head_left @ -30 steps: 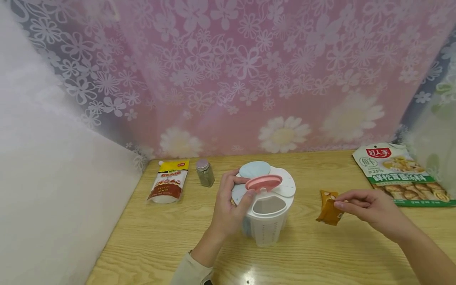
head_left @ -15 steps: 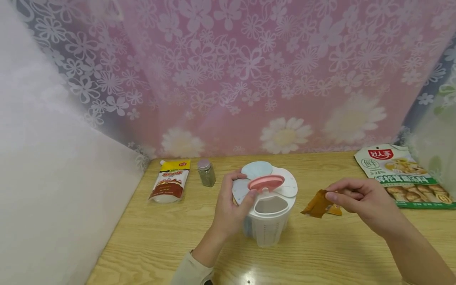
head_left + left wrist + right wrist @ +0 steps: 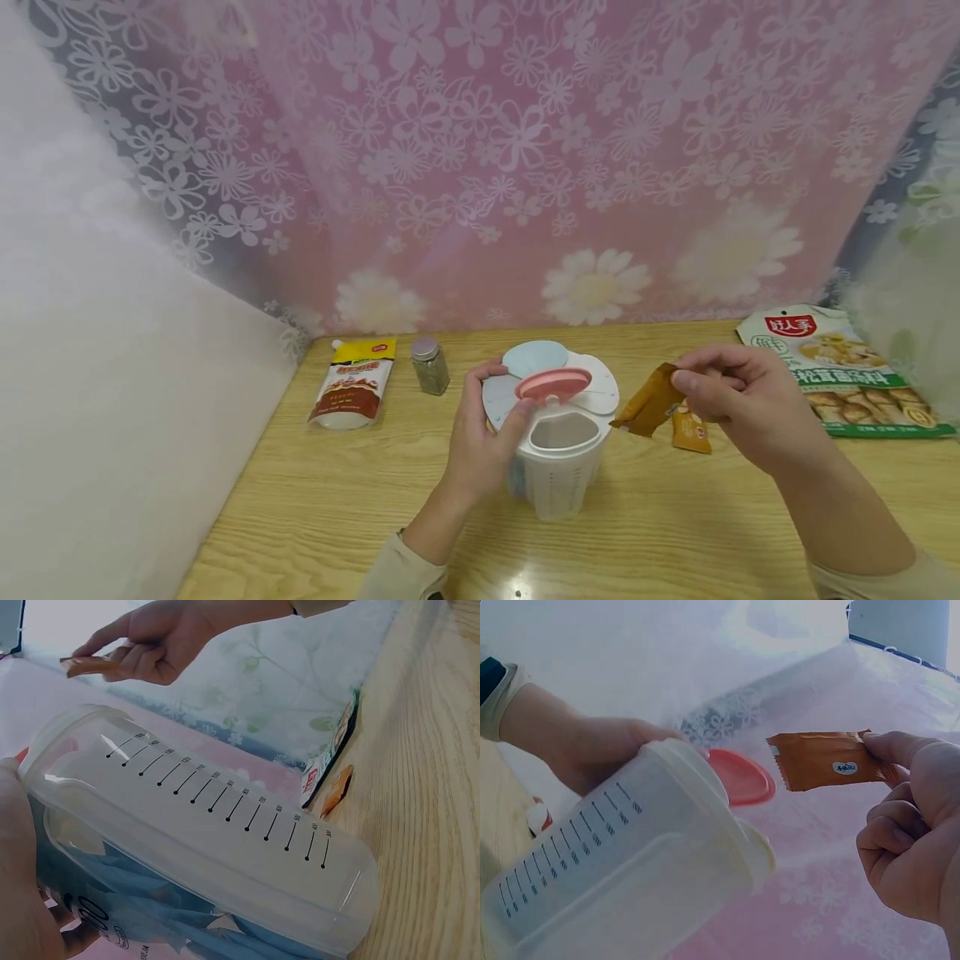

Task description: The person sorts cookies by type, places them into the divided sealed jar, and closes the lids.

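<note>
A clear divided storage container (image 3: pixel 558 487) with a white lid stands upright on the table. Its pink flap (image 3: pixel 553 385) is raised, leaving the front compartment's opening uncovered. Blue packets (image 3: pixel 142 885) show through another compartment in the left wrist view. My left hand (image 3: pixel 482 442) grips the container's left side near the top, thumb beside the pink flap. Between thumb and forefinger my right hand (image 3: pixel 738 400) pinches an orange-brown sachet (image 3: pixel 651 402) by one end. The sachet hangs tilted, just right of the lid and apart from it. A second sachet (image 3: pixel 691 431) lies on the table below the right hand.
A yellow, white and brown spouted pouch (image 3: pixel 354 383) lies at the back left, beside a small spice jar (image 3: pixel 430 367). A large green-and-white food bag (image 3: pixel 843 375) lies at the back right. Floral curtain (image 3: pixel 525 167) borders the table's (image 3: pixel 300 517) rear edge.
My right hand has lifted the sachet off the table and carried it left and upward towards the container. The second sachet is now uncovered on the table. The left hand keeps its grip.
</note>
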### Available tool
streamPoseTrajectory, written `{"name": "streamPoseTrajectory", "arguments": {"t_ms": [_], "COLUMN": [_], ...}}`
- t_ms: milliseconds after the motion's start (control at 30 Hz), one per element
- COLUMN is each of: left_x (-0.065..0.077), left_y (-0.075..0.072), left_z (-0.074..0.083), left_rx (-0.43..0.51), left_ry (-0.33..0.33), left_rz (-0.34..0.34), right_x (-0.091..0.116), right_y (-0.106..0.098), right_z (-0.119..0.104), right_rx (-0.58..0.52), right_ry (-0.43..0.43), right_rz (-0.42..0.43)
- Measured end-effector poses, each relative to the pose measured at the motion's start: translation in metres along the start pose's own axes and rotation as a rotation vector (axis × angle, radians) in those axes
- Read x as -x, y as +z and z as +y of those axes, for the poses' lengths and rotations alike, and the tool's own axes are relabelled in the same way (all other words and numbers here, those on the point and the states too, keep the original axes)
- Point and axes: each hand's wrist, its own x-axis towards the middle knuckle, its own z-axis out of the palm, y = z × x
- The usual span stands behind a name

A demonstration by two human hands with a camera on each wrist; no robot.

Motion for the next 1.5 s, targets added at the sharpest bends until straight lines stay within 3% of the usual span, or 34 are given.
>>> {"name": "streamPoseTrajectory", "arguments": {"t_ms": [67, 200, 433, 633, 767, 1100, 1500], "left_x": [0.0, 0.001, 0.0, 0.0, 0.0, 0.0, 0.0], "left_y": [-0.001, -0.003, -0.003, -0.002, -0.002, -0.003, -0.003], "left_z": [0.0, -0.001, 0.001, 0.004, 0.005, 0.005, 0.006], "left_rx": [0.016, 0.058, 0.109, 0.092, 0.071, 0.056, 0.06], "left_ry": [-0.011, -0.056, -0.079, -0.071, -0.075, -0.076, -0.072], "left_rz": [-0.005, -0.03, -0.066, -0.082, -0.082, -0.078, -0.083], "right_x": [-0.005, -0.014, -0.024, -0.03, -0.029, -0.022, -0.009], "right_y": [0.006, 0.021, 0.047, 0.058, 0.06, 0.052, 0.032], "right_z": [0.0, 0.001, 0.004, 0.004, 0.006, 0.013, 0.018], "right_rx": [-0.054, -0.025, 0.187, 0.527, 0.639, 0.675, 0.579], "right_ry": [-0.02, -0.024, -0.058, -0.076, -0.055, 0.032, 0.136], "right_rz": [-0.017, -0.005, 0.009, -0.011, -0.061, -0.093, -0.078]}}
